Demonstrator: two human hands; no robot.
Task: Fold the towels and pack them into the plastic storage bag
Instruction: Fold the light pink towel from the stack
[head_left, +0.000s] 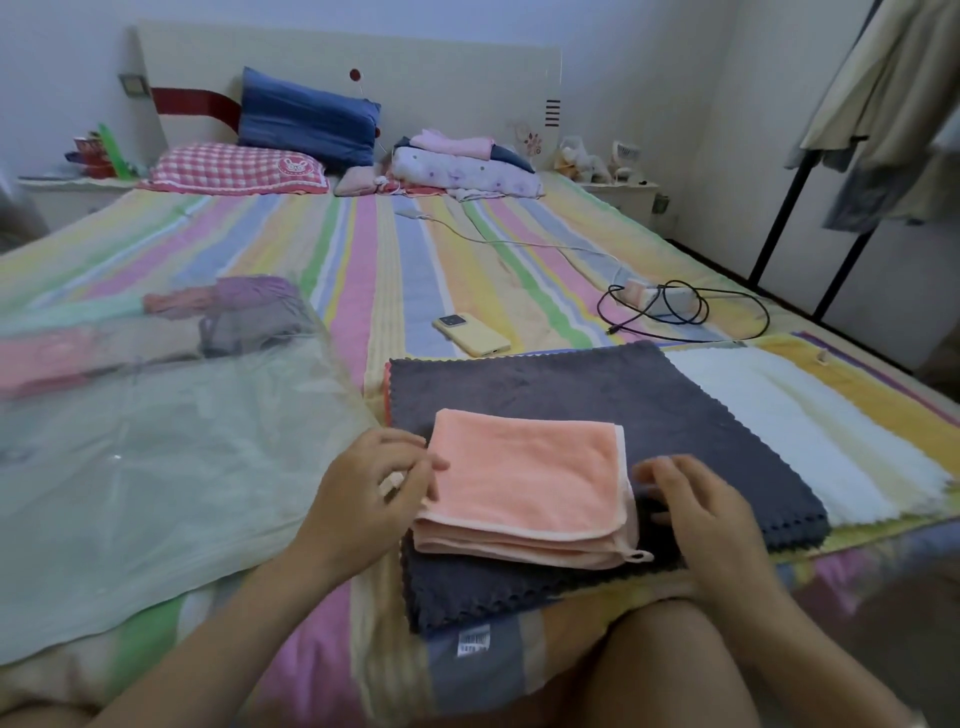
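– On the near edge of the striped bed (363, 249), right in front of the person, sits a folded peach towel (524, 483), squared up in several layers with its hanging loop (640, 556) poking out at the near right corner.

– And what's under it?

– A dark grey towel (597, 389), spread flat, scalloped edges showing. It overlaps a white towel (810, 431) lying out to the right.

– Hands?

– Left hand (363, 493) is at the peach towel's left edge, fingers curled, thumb over the hem. Whether it's actually pinching cloth, I can't tell. Right hand (696, 509) is just beside the towel's right edge, fingers straight and spread over the grey towel, holding nothing. It's motion-blurred.

– The bag?

– Plastic storage bag (156, 467) lies flat on the left of the bed, clear and crinkled, just beside the left hand. At its far end, folded towels (244, 312) show through the plastic: pink, purple, grey.

– Anything else on the sheet?

– A yellow phone (471, 335) just beyond the grey towel, and a black cable (685, 317) looped near a white charger, further right.
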